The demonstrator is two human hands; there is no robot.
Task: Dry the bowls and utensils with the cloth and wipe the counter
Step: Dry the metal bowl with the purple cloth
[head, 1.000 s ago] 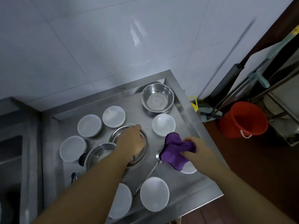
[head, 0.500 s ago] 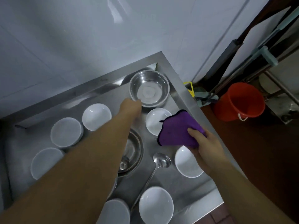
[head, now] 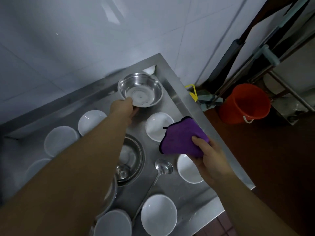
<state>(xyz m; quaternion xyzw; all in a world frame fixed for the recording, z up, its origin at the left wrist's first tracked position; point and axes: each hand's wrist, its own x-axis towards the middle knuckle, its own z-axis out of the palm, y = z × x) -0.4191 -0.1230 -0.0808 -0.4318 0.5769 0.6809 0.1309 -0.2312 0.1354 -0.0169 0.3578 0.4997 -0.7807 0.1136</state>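
Your left hand gripped rim of steel bowl at table's 12 o'clock corner; your right hand clutched purple cloth. Task looked early: white bowls, ladle, table wiping remained.

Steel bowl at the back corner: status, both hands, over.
Left hand grips steel bowl by its near rim. Right hand holds purple cloth, clear of bowl. White bowl sits between; nothing blocking.
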